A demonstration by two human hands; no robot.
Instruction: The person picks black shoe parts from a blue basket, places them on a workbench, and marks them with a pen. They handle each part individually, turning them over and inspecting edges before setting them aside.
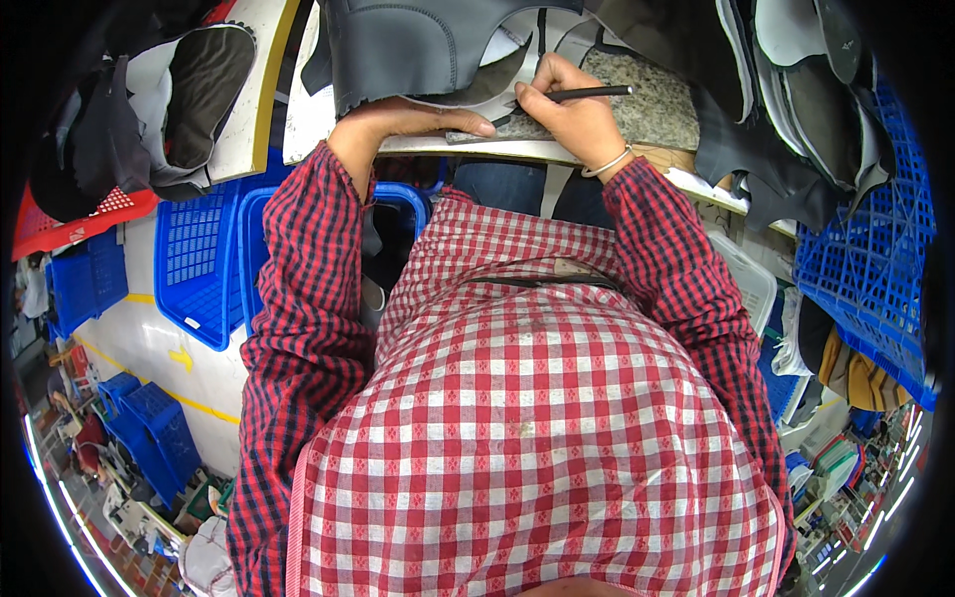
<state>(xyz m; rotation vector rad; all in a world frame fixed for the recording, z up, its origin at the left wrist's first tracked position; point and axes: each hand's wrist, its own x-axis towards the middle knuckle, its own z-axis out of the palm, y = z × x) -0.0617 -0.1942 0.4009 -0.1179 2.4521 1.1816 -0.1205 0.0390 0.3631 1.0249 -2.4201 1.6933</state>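
A dark grey stitched leather piece with a pale lining, like a boot upper [398, 50], lies over the front of the worktable. Its lower edge rests on my left hand [398, 121], which grips it from below with the thumb stretched along the edge; the other fingers are hidden behind the leather. My right hand [569, 107] is closed around a slim black pen [597, 92]. The pen's back end points right, and its tip is down by the lining, beside my left thumb. A speckled stone slab [652, 104] lies under the right hand.
More leather uppers lie at the left [204, 95] and hang over the right side [811, 109]. Blue plastic baskets [199, 259] stand on the floor to the left, and a blue crate [865, 269] is at the right. A red basket [90, 224] is at far left.
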